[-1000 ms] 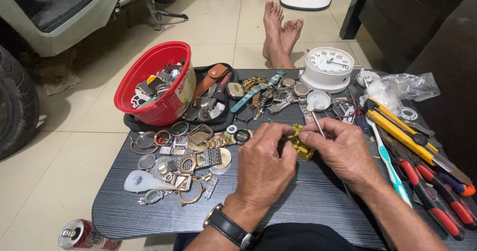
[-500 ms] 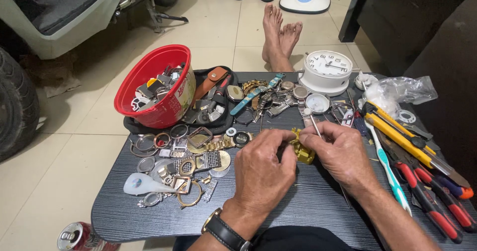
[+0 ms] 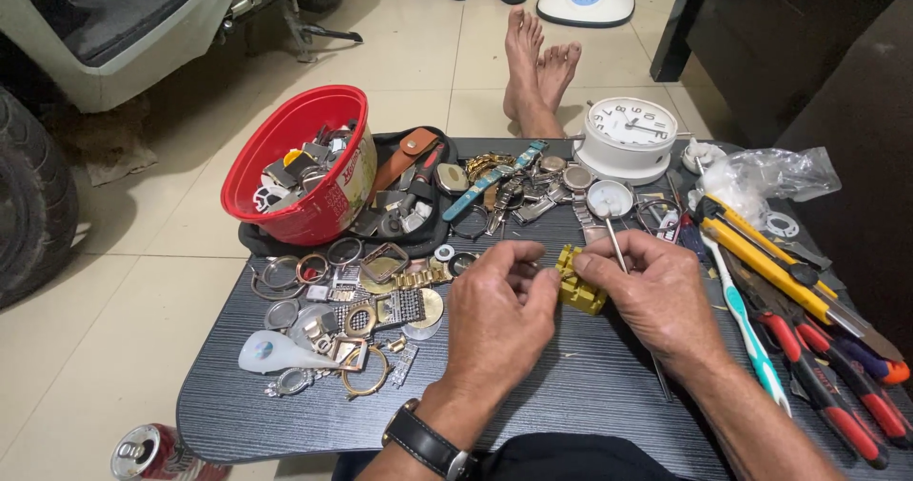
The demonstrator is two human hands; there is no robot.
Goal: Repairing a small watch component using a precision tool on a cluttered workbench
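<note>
Yellow block (image 3: pixel 580 286) sits between both hands at table centre, pinched by the left hand (image 3: pixel 499 319) at its 9 o'clock and the right hand (image 3: pixel 651 291) at its 3 o'clock; the right also grips a thin metal tool (image 3: pixel 614 243). Dark table (image 3: pixel 590 386) carries watch parts, a red bowl (image 3: pixel 295 162) at 10 o'clock, a white clock (image 3: pixel 630 137) at 1 o'clock, pliers (image 3: pixel 827 386) at 4 o'clock. Tiled floor beyond.

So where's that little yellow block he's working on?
In the head view, the yellow block sits mid-table, pinched between the left hand and right hand, just below the white clock.
</note>
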